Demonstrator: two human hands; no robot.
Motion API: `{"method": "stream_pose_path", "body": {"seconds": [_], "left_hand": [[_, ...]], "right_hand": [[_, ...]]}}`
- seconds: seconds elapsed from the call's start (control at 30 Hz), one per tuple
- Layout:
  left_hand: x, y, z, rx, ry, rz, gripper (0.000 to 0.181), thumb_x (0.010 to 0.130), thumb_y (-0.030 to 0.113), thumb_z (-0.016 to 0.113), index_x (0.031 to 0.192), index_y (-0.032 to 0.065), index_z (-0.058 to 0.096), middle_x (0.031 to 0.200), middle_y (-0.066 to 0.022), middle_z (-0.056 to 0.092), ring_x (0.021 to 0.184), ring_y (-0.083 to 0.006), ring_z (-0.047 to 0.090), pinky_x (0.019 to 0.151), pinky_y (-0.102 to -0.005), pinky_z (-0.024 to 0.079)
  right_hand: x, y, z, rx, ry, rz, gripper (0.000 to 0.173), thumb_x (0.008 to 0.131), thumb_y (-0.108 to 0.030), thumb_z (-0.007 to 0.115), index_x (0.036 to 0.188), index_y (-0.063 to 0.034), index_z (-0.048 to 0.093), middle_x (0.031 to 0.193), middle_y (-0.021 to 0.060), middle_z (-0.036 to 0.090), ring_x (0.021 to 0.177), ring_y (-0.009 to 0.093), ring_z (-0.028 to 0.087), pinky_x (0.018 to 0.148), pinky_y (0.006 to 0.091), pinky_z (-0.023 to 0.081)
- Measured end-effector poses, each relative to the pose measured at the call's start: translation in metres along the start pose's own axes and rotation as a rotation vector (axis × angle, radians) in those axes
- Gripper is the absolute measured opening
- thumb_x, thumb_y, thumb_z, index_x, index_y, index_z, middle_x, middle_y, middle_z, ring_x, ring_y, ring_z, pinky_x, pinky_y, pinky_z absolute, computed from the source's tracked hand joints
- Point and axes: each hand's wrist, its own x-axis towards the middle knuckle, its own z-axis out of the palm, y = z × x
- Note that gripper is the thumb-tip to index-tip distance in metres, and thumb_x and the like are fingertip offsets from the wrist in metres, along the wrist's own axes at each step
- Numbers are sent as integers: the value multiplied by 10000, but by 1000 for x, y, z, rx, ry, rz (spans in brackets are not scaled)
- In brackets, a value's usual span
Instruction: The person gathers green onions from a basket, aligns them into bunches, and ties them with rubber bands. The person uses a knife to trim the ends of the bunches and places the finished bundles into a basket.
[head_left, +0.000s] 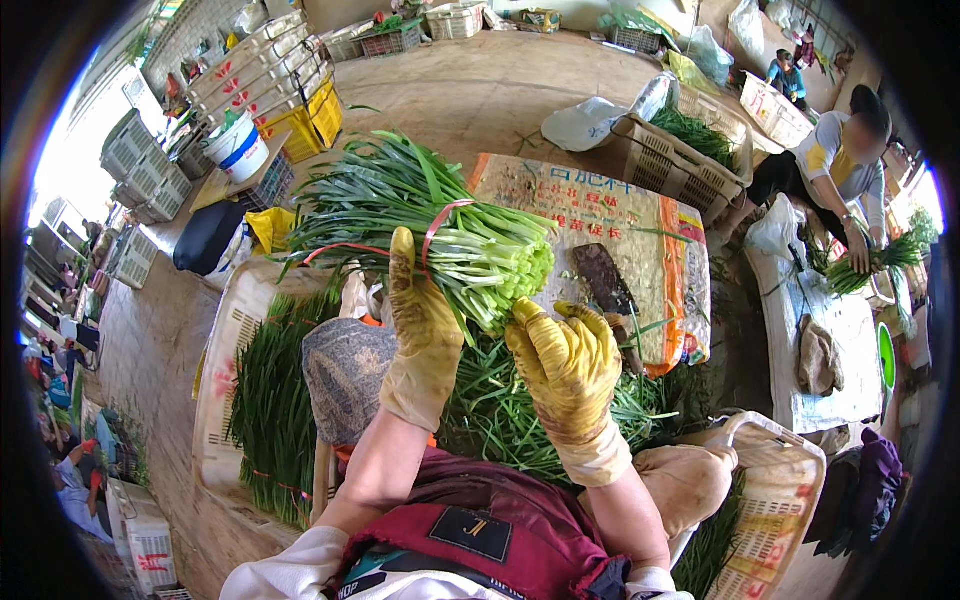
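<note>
A thick bundle of green leafy stalks, likely Chinese chives (480, 255), is tied with a red band and tilts with its pale cut ends to the right. My left hand (424, 330), in a stained yellow rubber glove, holds it from below, thumb up along its near side. My right hand (566, 367), in a matching glove, has curled fingers just under the cut ends; whether its fingertips touch the stalks or pinch something is unclear. Beyond it a dark, dirty blade-like slab (604, 279) lies on a sack-covered surface (517, 180). Loose green leaves (495, 420) lie below my hands.
At left a white plastic crate (217, 375) contains tied bundles; another crate (780, 487) stands at lower right. A crate with greens (675, 169) is beyond the sack. A co-worker (840, 165) handles greens at right. Stacked crates (255, 75) and a bucket (238, 150) stand upper left.
</note>
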Motion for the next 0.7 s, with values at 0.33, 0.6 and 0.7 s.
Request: {"method": "stream_pose_path", "body": {"seconds": [0.33,0.6,0.7], "left_hand": [[12,-13,-15,-114,54,68,520,907,463,568,1218,47,583,1120,-88,658,992,-253,626,914,-435,493],[12,-15,-9,-3,21,285,482,903,317,629,1308,92,496,1223,-60,597,1086,-221,586,953,-411,485],[6,-15,-2,76,-13,365,483,890,229,640,1324,105,469,1247,-51,564,1106,-202,562,963,-385,476]], "right_hand": [[-1,10,-50,1632,-139,774,75,838,-58,669,842,4,626,764,96,666,561,152,614,645,312,527],[-29,-4,-40,4,-393,133,317,786,-244,738,1013,-72,599,677,22,597,577,234,570,589,370,464],[-21,-22,-26,-225,-269,25,296,751,-281,771,873,-102,569,597,27,530,538,227,537,545,360,437]]}}
